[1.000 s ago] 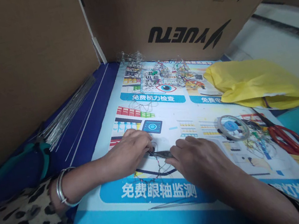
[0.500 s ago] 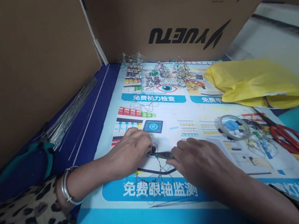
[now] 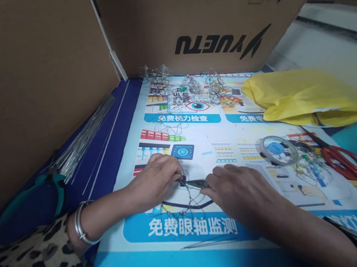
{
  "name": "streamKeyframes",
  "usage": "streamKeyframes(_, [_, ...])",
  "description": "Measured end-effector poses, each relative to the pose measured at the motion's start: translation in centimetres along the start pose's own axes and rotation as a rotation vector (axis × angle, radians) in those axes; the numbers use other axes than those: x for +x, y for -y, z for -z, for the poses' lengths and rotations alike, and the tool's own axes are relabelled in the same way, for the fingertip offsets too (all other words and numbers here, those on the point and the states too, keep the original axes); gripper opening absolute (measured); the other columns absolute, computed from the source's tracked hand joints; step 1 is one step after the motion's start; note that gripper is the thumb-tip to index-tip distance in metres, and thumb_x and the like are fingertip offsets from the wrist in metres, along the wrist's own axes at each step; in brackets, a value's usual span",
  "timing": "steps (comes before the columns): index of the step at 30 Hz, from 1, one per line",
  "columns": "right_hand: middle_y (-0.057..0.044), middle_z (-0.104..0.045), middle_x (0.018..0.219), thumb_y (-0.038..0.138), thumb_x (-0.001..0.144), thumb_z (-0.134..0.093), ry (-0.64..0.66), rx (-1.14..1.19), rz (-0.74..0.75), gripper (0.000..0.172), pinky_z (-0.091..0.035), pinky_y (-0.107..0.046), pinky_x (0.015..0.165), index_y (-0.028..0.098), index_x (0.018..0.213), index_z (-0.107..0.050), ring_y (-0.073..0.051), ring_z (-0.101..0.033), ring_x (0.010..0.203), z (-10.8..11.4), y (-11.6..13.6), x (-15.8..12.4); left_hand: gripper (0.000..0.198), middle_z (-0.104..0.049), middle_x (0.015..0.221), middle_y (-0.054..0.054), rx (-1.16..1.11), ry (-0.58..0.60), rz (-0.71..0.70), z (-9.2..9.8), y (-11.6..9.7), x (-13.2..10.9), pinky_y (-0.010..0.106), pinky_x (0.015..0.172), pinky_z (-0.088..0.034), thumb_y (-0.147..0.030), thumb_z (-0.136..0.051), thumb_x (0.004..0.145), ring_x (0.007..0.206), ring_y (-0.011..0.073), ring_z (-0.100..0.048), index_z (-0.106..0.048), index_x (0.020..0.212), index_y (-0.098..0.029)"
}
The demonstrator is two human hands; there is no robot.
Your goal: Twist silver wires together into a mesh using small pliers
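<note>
My left hand [image 3: 158, 177] is closed on the upper end of a thin dark wire piece [image 3: 190, 202], which carries small beads and trails down over the printed poster [image 3: 202, 147]. Dark pliers [image 3: 197, 184] are gripped in my right hand [image 3: 239, 187], their tip pointing left and close to my left fingertips at a small dark part of the wire piece. Whether the jaws are closed on the wire is too small to tell. Below the hands, thin straight wires [image 3: 211, 242] lie on the poster.
Cardboard boxes [image 3: 177, 9] stand behind and left. Silver wires [image 3: 83, 143] and teal-handled pliers [image 3: 60, 195] lie left. Beaded wire tangles [image 3: 191, 86] lie at the back; a yellow bag [image 3: 309, 92], tape roll [image 3: 279, 151] and red scissors [image 3: 346, 163] are on the right.
The pliers' jaws have shifted very slightly beside my left fingertips. Both hands keep nearly the same place, and the whole view has moved a little.
</note>
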State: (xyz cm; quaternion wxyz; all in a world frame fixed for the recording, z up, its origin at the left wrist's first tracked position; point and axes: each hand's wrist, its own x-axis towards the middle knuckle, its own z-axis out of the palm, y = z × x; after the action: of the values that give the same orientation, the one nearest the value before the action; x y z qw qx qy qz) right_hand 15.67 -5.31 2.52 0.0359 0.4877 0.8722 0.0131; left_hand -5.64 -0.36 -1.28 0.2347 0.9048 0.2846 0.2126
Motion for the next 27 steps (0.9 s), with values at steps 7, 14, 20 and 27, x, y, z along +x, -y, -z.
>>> streamKeyframes(7, [-0.002,-0.059,0.070,0.032,0.086,-0.050,-0.017,-0.011,-0.002,0.019,-0.022,-0.027,0.053,0.019,0.074,-0.059,-0.016,-0.052,0.065,-0.3,0.1,-0.1,0.015,-0.057,0.085,0.004,0.072,-0.018,0.001,-0.5,0.3,0.1,0.036,0.081,-0.035,-0.013,-0.035,0.089,0.084,0.0174,-0.050,-0.049,0.083,-0.017])
streamKeyframes(14, [-0.005,-0.060,0.073,0.034,0.087,-0.048,-0.088,-0.085,-0.018,0.025,-0.024,-0.027,0.053,0.017,0.076,-0.062,-0.016,-0.052,0.068,-0.8,-0.4,0.8,0.017,-0.057,0.080,0.005,0.107,-0.129,0.089,-0.3,0.6,1.0,0.037,0.079,-0.036,-0.013,-0.034,0.088,0.082,0.0181,-0.050,-0.050,0.080,-0.015])
streamKeyframes(20, [-0.005,-0.061,0.074,0.036,0.088,-0.046,-0.127,-0.122,-0.049,0.027,-0.028,-0.027,0.057,0.017,0.077,-0.062,-0.017,-0.054,0.071,-0.9,-1.5,1.8,0.017,-0.056,0.082,0.005,0.149,-0.155,0.162,-0.1,0.9,1.4,0.037,0.078,-0.037,-0.013,-0.033,0.089,0.083,0.0186,-0.049,-0.049,0.082,-0.015])
streamKeyframes(27, [-0.004,-0.062,0.078,0.039,0.088,-0.044,-0.079,-0.059,-0.044,0.028,-0.031,-0.026,0.061,0.019,0.082,-0.062,-0.017,-0.054,0.075,0.1,-1.3,2.0,0.017,-0.056,0.083,0.007,0.153,-0.161,0.134,-0.4,0.8,1.3,0.038,0.076,-0.038,-0.017,-0.034,0.088,0.083,0.0198,-0.049,-0.050,0.084,-0.014])
